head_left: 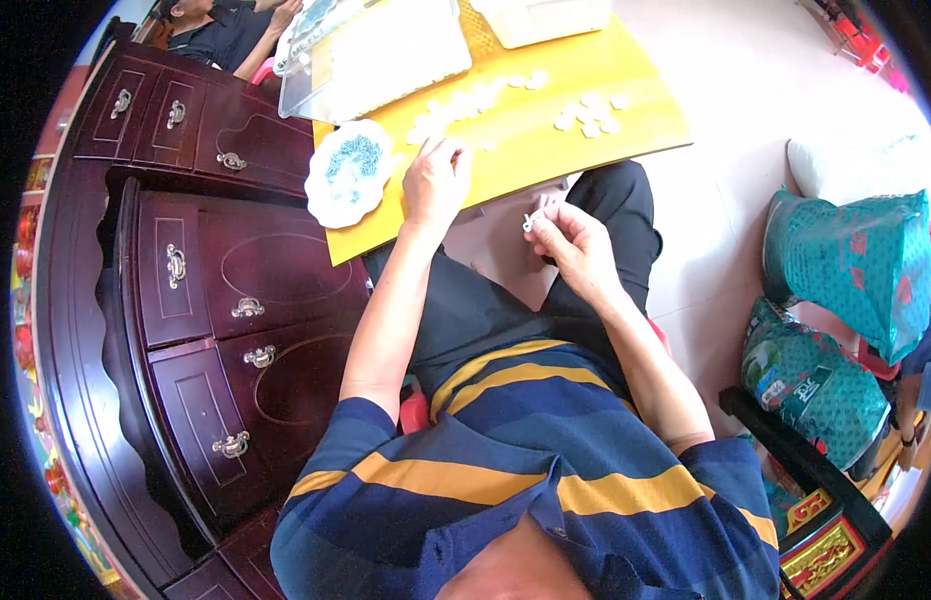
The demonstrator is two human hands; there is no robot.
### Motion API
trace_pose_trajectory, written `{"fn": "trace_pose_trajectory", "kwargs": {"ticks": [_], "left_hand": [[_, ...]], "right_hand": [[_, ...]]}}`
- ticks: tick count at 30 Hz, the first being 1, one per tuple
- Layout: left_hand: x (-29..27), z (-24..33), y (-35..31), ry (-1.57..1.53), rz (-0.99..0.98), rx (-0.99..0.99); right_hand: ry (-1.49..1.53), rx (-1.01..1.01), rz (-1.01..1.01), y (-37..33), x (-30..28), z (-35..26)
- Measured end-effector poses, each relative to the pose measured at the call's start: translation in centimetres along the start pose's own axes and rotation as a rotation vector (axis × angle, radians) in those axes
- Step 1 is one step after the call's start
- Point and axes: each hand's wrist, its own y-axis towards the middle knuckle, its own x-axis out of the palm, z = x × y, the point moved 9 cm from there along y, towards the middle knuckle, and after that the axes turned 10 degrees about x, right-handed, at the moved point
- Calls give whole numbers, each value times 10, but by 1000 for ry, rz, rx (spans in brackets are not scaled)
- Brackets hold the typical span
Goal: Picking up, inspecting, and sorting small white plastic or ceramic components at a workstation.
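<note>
My right hand (578, 248) is over my lap, just off the table's near edge. Between its thumb and fingertips it pinches a small whitish piece (529, 224) with what looks like a ring-shaped end. My left hand (438, 182) rests at the yellow tabletop (526, 135), fingers bent and drawn together; whatever is at their tips is hidden. Just beyond it lie scattered small white round pieces (466, 105). A white scalloped dish (322, 205) holding many small bluish-grey bits stands left of that hand. Another cluster of white pieces (590, 122) lies farther right.
Behind the white pieces are a clear plastic box (386, 65) and a white tub (546, 22). Dark wooden drawers (256, 255) flank me on the left, where another person (221, 35) sits farther back. Teal bags (846, 265) stand at the right by a carved chair arm (816, 500).
</note>
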Motion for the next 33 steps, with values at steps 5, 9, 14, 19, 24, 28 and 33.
{"fn": "trace_pose_trajectory", "kwargs": {"ticks": [5,9,14,19,24,28,33], "left_hand": [[5,-4,5,-176,-29,-123],[9,13,20,-171,-62,-109],[15,23,22,-78,-9,63],[22,20,22,-101,-46,57],[17,23,12,-253,-57,2],[12,22,-5,-566,-112,-172],[11,46,-28,-931,-329,-356]], "right_hand": [[-5,11,4,2,-1,3],[5,16,3,2,-2,2],[8,4,4,2,-2,1],[30,-2,-3,1,-3,-2],[-17,19,4,1,-4,0],[-23,26,3,1,-4,2],[51,55,11,1,-2,3]]}}
